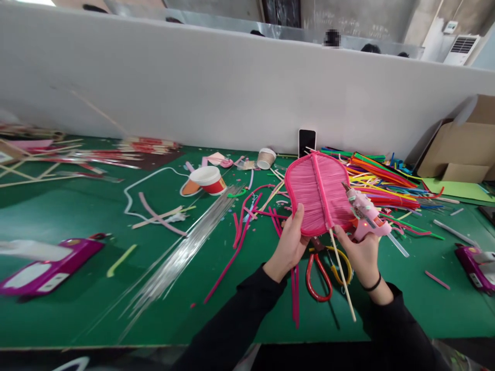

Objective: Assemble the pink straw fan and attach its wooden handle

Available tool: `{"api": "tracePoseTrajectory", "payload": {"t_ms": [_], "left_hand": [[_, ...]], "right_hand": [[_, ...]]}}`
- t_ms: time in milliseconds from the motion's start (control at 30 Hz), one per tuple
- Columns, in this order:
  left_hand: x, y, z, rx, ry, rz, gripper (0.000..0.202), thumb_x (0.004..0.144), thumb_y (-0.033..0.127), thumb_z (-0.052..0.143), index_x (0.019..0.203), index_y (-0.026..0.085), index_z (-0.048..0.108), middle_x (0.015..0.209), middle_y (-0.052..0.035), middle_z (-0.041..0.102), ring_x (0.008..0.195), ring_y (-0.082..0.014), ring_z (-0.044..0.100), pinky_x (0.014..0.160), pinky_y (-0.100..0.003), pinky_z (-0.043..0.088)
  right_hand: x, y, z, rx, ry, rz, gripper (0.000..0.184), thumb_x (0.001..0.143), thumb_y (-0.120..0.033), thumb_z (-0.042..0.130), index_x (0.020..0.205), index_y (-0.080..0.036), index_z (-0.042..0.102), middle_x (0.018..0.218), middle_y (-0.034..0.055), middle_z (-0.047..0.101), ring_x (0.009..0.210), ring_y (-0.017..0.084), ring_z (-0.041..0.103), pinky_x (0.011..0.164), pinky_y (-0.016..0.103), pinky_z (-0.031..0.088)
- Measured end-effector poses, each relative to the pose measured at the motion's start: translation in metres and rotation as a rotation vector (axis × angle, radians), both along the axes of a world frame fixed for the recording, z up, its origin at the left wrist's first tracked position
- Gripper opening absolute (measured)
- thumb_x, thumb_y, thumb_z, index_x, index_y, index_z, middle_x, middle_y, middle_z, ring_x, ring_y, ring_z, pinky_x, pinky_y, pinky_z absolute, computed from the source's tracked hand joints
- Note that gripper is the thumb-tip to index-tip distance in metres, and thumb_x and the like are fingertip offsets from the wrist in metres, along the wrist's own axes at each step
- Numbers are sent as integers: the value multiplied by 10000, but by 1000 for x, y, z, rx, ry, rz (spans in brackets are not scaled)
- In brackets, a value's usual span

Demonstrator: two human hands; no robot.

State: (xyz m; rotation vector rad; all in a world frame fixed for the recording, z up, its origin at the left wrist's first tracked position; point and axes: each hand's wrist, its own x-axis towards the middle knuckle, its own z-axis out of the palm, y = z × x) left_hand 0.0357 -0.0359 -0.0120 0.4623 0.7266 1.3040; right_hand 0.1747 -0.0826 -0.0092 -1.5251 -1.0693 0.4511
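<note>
A pink hand fan [301,185], covered in fine strands with a fuzzy pipe-cleaner rim and centre rib, is tilted up above the table. My left hand [288,250] grips its lower left edge, thumb on the front, other fingers mostly behind. From the fan's base a thin wooden stick [345,281] slants down. My right hand [361,257] is closed around a pink hot glue gun [365,208], its nozzle pointing up-left over the fan's right side; the thumb is by the fan's base. Beneath my hands lies a cutting tool with red and yellow handles [328,293], partly hidden.
Colourful pipe cleaners [386,180] pile up right of the fan. A phone [307,141] leans on the white partition [232,87]. Clear strands [178,263], a red-white paper cup [211,180] and a purple device [54,265] lie leftward; a cardboard box [444,149] stands right.
</note>
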Motion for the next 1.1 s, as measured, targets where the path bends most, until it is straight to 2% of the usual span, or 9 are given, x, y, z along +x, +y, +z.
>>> {"api": "tracePoseTrajectory", "payload": {"t_ms": [200,367,500,600,733,800,867,967,1100], "left_hand": [[3,-2,3,-17,1,10,330,851,397,717,1045,131,693,981,-75,781,957,-234,741,883,-331,599],[0,-3,1,25,-6,24,366,833,397,735,1091,142,683,1066,-81,767,1016,-240,723,917,-342,582],[1,-4,0,75,-7,-30,390,733,328,828,1045,139,692,1010,-79,776,1015,-264,722,938,-372,573],[4,-5,1,108,10,-96,446,656,266,875,1047,147,696,992,-72,778,955,-261,735,906,-379,588],[4,-1,1,78,-7,-41,381,671,258,857,1000,154,696,924,-33,777,793,-190,738,802,-329,619],[1,4,0,55,-21,-12,306,692,263,838,936,148,694,873,-26,774,734,-164,728,754,-299,621],[-4,9,0,34,-27,8,267,715,263,816,917,145,687,848,-33,772,720,-164,728,727,-292,621],[-10,15,1,-4,-41,32,245,734,252,792,922,145,678,817,-40,772,723,-177,736,726,-312,627],[-13,19,1,-12,-66,32,208,734,252,791,859,147,663,756,-33,763,671,-170,731,699,-303,631]], "right_hand": [[0,0,0,-5,9,0,551,622,-577,765,464,-243,356,417,-68,365,389,67,330,366,241,277],[-4,0,1,-36,42,27,528,646,-541,756,464,-261,347,401,-59,373,374,80,332,339,247,259],[-2,1,-1,1,31,10,538,653,-543,769,472,-270,341,410,-63,360,388,91,339,345,255,285],[0,2,-2,11,19,-16,556,644,-548,782,456,-264,343,409,-66,358,394,91,345,374,263,324],[3,2,1,42,50,7,515,659,-558,763,472,-238,405,421,-55,421,411,99,394,413,267,376],[8,3,4,86,79,-28,440,678,-548,751,537,-208,509,464,-28,515,445,121,473,449,273,425],[17,4,8,102,119,-64,414,695,-530,747,557,-199,540,449,-21,529,423,124,478,421,267,413],[33,7,13,116,192,-54,432,704,-477,764,521,-219,471,388,-53,449,348,94,383,341,245,320],[54,12,14,99,152,-9,354,742,-358,718,565,-223,444,405,-77,435,347,83,364,344,231,300]]}}
